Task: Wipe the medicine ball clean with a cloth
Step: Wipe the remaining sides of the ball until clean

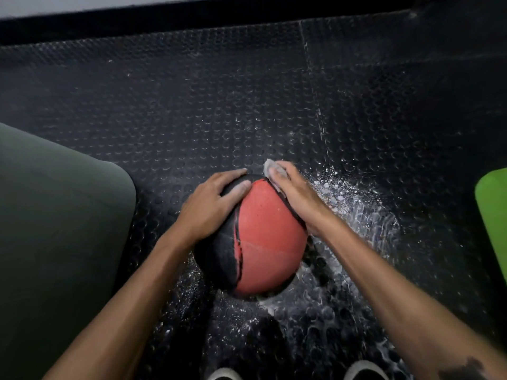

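Observation:
A red and black medicine ball (263, 242) rests on the studded black floor in the middle of the view. My left hand (211, 207) lies flat on its upper left black panel, fingers spread over the top. My right hand (293, 196) presses a small pale grey cloth (270, 167) against the ball's upper right side. Only the cloth's far edge shows past my fingertips; the rest is hidden under the hand.
White powdery residue (354, 204) is scattered on the floor to the right of and below the ball. A dark green mat (55, 229) lies at the left, a bright green object (493, 215) at the right edge. My shoe tips (365, 370) show at the bottom.

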